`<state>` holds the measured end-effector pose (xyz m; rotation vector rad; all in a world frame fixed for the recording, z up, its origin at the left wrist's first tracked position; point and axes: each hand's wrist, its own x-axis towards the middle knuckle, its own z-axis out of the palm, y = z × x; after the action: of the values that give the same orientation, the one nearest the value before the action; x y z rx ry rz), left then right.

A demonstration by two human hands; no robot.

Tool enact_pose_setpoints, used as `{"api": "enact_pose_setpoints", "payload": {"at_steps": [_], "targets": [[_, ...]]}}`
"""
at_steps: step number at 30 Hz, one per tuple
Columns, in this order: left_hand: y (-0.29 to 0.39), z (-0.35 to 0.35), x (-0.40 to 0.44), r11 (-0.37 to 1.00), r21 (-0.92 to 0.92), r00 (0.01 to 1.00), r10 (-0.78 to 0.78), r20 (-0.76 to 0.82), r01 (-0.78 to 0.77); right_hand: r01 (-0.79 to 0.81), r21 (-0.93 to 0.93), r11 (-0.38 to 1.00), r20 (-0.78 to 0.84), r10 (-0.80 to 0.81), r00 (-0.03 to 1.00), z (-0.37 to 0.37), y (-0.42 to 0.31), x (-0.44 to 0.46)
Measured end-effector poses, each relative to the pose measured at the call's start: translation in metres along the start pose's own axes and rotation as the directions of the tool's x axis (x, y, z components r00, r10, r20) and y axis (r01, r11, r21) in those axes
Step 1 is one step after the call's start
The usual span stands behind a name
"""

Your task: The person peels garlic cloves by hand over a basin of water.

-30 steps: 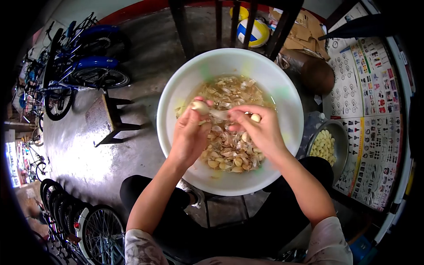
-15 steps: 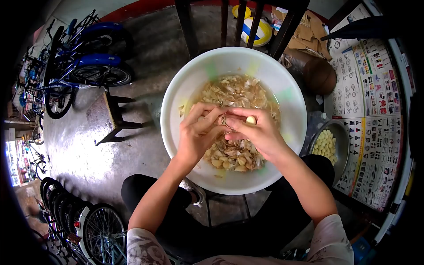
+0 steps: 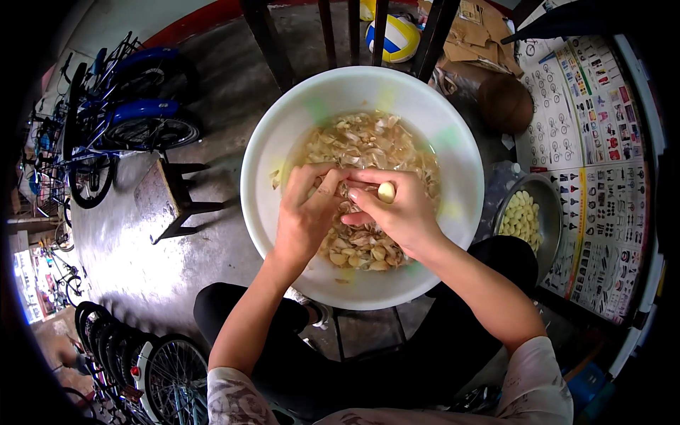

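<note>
Above a big white plastic basin [image 3: 265, 152], my two hands meet at the fingertips. The basin holds water, loose garlic skins [image 3: 372, 134] and unpeeled garlic cloves [image 3: 354, 256]. A pale peeled garlic clove [image 3: 386, 192] is tucked in the curl of my right hand [image 3: 397, 212], between thumb and index finger. My left hand [image 3: 308, 209] is closed, its fingers bent inward against the right fingertips; whatever they pinch is hidden. To the right, a metal bowl [image 3: 554, 212] contains many peeled garlic cloves [image 3: 521, 218].
A low wooden stool [image 3: 159, 195] and parked bicycles [image 3: 142, 117] are on the left. Dark wooden bars [image 3: 354, 32] rise behind the basin, with a volleyball [image 3: 397, 39] and a brown ball [image 3: 504, 104] beyond. A printed chart [image 3: 588, 177] covers the right side.
My view has shifted slightly, so basin and hands appear further left. The fingertips stay together with small finger movements, and the peeled clove remains in my right hand.
</note>
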<state>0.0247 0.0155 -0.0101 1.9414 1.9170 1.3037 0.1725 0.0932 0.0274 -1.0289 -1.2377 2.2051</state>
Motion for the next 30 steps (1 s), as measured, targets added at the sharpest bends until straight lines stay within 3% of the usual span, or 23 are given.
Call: {"api": "enact_pose_setpoints", "payload": {"at_steps": [2,4,6,8,11,14,16,18,19,21,25,30], "targets": [[0.002,0.000,0.001,1.000,0.006,1.000,0.007,-0.010,-0.007,0.005,-0.021,1.000,-0.026,-0.006,1.000,0.000,0.006,0.002],[0.007,-0.001,0.000,0.998,0.045,0.999,0.041,0.027,-0.042,0.201,-0.216,0.956,-0.034,-0.213,0.976,-0.004,0.028,0.009],[0.006,-0.001,0.001,0.993,0.098,0.997,0.060,0.043,-0.064,0.218,-0.191,0.957,-0.049,-0.231,0.972,-0.002,0.029,0.009],[0.005,-0.002,0.000,0.983,0.162,0.996,0.081,0.046,-0.088,0.127,-0.035,0.991,-0.047,-0.129,0.991,0.005,0.012,0.005],[0.005,-0.003,0.002,1.000,0.019,0.999,-0.020,-0.036,0.021,0.086,-0.003,0.996,-0.024,-0.086,0.996,0.004,0.004,0.005],[0.006,-0.008,0.000,0.964,-0.154,0.976,-0.207,0.069,0.215,0.062,-0.001,0.998,-0.030,-0.062,0.998,0.001,0.003,0.007],[0.007,-0.010,0.001,0.938,-0.220,0.963,-0.251,0.096,0.266,0.068,-0.011,0.998,-0.040,-0.069,0.997,-0.002,0.011,0.011],[0.008,-0.010,0.001,0.905,-0.283,0.948,-0.293,0.127,0.318,0.381,-0.243,0.892,-0.031,-0.400,0.916,-0.005,0.023,0.017],[0.008,-0.009,0.000,0.897,-0.328,0.955,-0.272,0.116,0.296,0.382,-0.243,0.892,-0.032,-0.401,0.916,-0.007,0.023,0.016],[0.008,-0.009,0.000,0.888,-0.371,0.963,-0.250,0.104,0.271,0.607,-0.582,0.540,0.115,-0.685,0.719,-0.007,0.018,0.013],[0.009,-0.014,-0.002,0.862,-0.437,0.967,-0.233,0.105,0.255,0.638,-0.636,0.433,0.155,-0.739,0.656,0.000,0.018,0.004],[0.008,-0.019,-0.003,0.874,-0.416,0.968,-0.216,0.128,0.250,0.695,-0.655,0.297,0.331,-0.713,0.618,-0.001,0.015,0.006]]}}
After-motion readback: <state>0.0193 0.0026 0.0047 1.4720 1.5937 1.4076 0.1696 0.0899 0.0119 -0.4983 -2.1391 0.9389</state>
